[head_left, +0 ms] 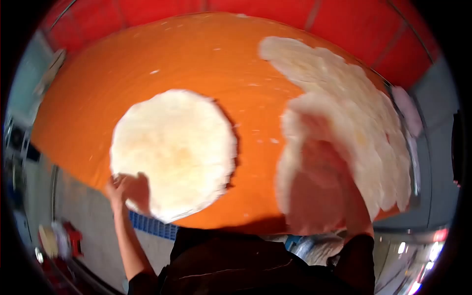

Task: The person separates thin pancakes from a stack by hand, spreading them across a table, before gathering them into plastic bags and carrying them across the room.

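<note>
A thick round of pale flatbreads (174, 152), seemingly a stack with browned patches in the middle, lies on the orange tabletop (206, 64). At its lower left edge is my left hand (117, 188), its fingers closed on the rim of the flatbreads. To the right, thin overlapping flatbread sheets (364, 118) are spread along the table's right side. My right hand (325, 152) is over the nearest sheets, reaching forward. Motion smears its fingers, so their grip cannot be made out. Dark shadows fall beneath both hands.
Red padded panels (265, 12) border the far side of the table. A pink cloth-like thing (407, 110) is beyond the right edge. Below the near edge are a blue slatted crate (152, 225) and a clear plastic bag (319, 250). Pale crumbs dot the tabletop.
</note>
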`<state>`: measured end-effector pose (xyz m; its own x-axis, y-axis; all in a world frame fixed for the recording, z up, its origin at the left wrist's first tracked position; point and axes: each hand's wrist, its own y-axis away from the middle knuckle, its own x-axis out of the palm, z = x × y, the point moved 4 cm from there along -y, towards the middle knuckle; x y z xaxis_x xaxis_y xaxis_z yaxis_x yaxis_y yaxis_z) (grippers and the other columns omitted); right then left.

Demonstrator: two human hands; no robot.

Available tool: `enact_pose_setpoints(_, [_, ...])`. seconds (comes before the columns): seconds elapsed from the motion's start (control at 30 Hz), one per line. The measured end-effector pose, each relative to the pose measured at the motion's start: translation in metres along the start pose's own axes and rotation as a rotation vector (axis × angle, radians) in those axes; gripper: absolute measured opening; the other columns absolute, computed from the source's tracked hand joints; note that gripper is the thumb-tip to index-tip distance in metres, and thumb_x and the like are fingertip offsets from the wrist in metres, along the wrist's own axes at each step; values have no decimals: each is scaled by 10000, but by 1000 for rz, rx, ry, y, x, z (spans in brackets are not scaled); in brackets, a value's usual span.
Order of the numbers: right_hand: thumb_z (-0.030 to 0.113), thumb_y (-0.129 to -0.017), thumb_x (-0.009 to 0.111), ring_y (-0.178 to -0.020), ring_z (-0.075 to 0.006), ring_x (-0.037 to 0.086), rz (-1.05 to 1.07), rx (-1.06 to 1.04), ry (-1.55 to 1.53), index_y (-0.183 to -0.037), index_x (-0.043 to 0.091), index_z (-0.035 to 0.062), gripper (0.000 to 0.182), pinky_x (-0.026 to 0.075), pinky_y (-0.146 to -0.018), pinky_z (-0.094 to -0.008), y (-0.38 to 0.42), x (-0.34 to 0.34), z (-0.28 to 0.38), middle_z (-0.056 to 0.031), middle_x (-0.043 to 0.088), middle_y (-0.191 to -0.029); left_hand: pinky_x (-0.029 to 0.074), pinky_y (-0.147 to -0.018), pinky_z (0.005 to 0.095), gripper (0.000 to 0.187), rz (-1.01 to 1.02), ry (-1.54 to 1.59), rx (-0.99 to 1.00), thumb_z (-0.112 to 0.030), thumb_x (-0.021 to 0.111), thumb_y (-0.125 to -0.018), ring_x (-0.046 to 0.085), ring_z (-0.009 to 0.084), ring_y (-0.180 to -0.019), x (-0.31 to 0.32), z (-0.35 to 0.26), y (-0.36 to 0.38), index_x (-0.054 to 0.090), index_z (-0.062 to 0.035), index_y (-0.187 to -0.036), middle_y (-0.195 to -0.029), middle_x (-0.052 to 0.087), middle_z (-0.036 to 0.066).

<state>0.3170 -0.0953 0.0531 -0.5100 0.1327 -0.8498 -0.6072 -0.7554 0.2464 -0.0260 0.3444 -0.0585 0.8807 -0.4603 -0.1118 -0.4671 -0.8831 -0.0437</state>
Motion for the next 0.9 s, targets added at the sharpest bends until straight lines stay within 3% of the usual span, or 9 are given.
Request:
enact_pose_setpoints(0.13, [296,-768,607,-886,-223,579,-133,-19,87,-1124,490,33,457,440,-791,-367,-41,13,45,-153,554,-1043,447,-631,255,534,-28,-84,-296,-68,646,-686,531,149,-773,1,-41,11,398,37,-1148,-899,533,80])
enact_pose_setpoints(0.17, [295,-760,620,-874,-218,586,-148,-61,130,-1144,478,35,485,441,-789,-364,-52,25,67,-154,545,-1065,458,-649,277,606,-47,14,-174,-63,656,-681,533,169,-785,-1,-48,8,351,45,-1193,-907,522,95])
enact_pose_setpoints(0.2, [297,-753,631,-860,-218,592,-133,-167,194,-1157,461,27,514,439,-791,-362,-63,50,101,-162,524,-1101,466,-663,291,602,-116,-496,-26,-42,638,-694,539,185,-799,-17,-51,-2,326,57,-1200,-923,513,116])
enact_pose_setpoints(0.3, [286,-689,691,-916,-257,553,10,-350,-25,-1212,382,0,671,436,-801,-359,-86,102,228,-205,424,-1203,518,-648,330,402,136,339,-485,22,575,-727,558,214,-773,-16,-42,-18,373,33,-1074,-877,478,94])
enact_pose_setpoints(0.47, [332,-520,783,-1164,-340,367,-39,-543,-87,-1248,320,-31,935,313,-954,-382,-103,168,365,-239,362,-1248,538,-720,337,369,492,627,-628,90,518,-743,591,199,-837,-15,-52,-35,440,42,-1101,-951,561,104])
enact_pose_setpoints(0.57, [309,-586,745,-1142,-338,384,-250,-503,-60,-1231,346,-13,824,327,-942,-368,-111,180,365,-207,386,-1231,517,-680,263,449,662,624,-478,59,557,-760,588,161,-832,-9,-43,-42,420,-14,-1182,-963,585,87])
enact_pose_setpoints(0.67, [209,-678,666,-1052,-321,454,6,-192,-168,-1174,408,3,596,373,-879,-382,-108,170,355,-197,468,-1123,483,-711,264,553,792,700,-424,37,572,-770,563,156,-892,-5,-47,-42,352,-65,-1267,-1077,539,46])
enact_pose_setpoints(0.7, [101,-740,556,-892,-307,528,-52,-257,-187,-1095,467,11,378,424,-760,-390,-111,169,353,-189,536,-952,481,-728,271,577,832,749,-393,41,570,-769,553,159,-915,-2,-58,-39,332,-68,-1283,-1116,516,42])
enact_pose_setpoints(0.9, [134,-796,528,-567,-198,514,-263,-153,-138,-860,575,15,143,414,-522,-350,-108,168,335,-44,464,-574,451,-838,345,644,985,732,-308,87,531,-759,458,205,-1066,12,-73,-38,265,-73,-1323,-1246,405,48])
